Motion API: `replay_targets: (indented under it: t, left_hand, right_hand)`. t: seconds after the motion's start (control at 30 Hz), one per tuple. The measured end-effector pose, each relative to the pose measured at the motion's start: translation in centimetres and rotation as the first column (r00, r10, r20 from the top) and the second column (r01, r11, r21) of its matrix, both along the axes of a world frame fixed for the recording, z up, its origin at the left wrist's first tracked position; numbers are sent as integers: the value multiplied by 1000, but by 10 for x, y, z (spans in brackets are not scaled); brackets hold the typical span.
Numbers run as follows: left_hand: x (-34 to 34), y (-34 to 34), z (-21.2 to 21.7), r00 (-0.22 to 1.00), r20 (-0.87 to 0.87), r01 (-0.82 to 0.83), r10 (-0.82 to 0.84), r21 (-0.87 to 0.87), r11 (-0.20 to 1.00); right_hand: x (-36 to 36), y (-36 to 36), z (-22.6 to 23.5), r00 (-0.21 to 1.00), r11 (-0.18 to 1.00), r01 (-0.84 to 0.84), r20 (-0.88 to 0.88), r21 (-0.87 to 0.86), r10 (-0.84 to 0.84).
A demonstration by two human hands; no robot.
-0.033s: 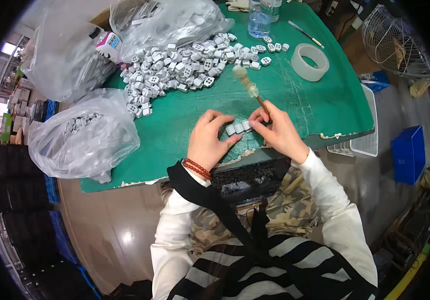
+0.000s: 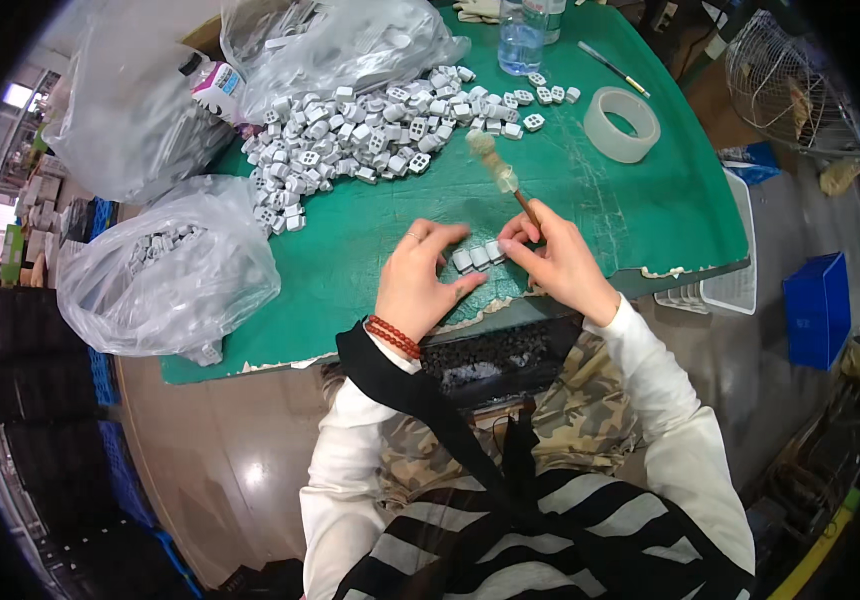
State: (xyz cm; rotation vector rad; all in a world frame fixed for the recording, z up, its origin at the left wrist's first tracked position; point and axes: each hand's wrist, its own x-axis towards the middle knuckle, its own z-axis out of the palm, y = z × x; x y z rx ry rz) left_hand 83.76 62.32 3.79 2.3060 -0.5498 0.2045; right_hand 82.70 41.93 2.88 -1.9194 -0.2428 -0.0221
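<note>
A short row of small light-grey plastic pieces [image 2: 478, 256] lies near the front edge of the green table between my hands. My left hand [image 2: 418, 272] is just left of the row, thumb and index finger spread apart with nothing between them. In my right hand [image 2: 558, 256] is a stick tool [image 2: 506, 176] with a brown handle and a pale, padded, brush-like head, its head pointing up and left. The fingertips of that hand also touch the right end of the row. Farther back lies a large heap of similar grey pieces [image 2: 350, 135].
Clear plastic bags [image 2: 175, 290] with grey parts stand at the left and back. Behind the heap are a bottle with a pink label [image 2: 218, 90] and a clear water bottle [image 2: 521, 45]. A tape roll [image 2: 622, 125] and a pen [image 2: 614, 69] lie right. A blue bin [image 2: 816, 312] stands beyond the table.
My left thumb and index finger have spread slightly wider, away from the row. The right hand and its tool look nearly the same.
</note>
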Motion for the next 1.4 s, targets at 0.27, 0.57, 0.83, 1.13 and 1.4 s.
replay_targets:
  t: [0.27, 0.57, 0.83, 1.13, 1.4]
  left_hand:
    - [77, 28, -5, 882, 445, -277, 156, 220, 935]
    - [77, 36, -23, 905, 421, -161, 60, 208, 965]
    - [64, 39, -5, 988, 125, -110, 91, 158, 981]
    - [-7, 29, -2, 973, -228, -8, -30, -165, 986]
    - [-7, 22, 5, 984, -132, 93, -116, -171, 981]
  right_hand:
    - [9, -7, 4, 993, 994, 112, -28, 10, -111]
    - [2, -16, -4, 988, 992, 121, -100, 31, -117]
    - [6, 0, -4, 999, 1000, -18, 30, 8, 18]
    - [4, 7, 2, 992, 993, -122, -44, 6, 122]
    - [-5, -10, -4, 995, 996, -86, -44, -16, 85]
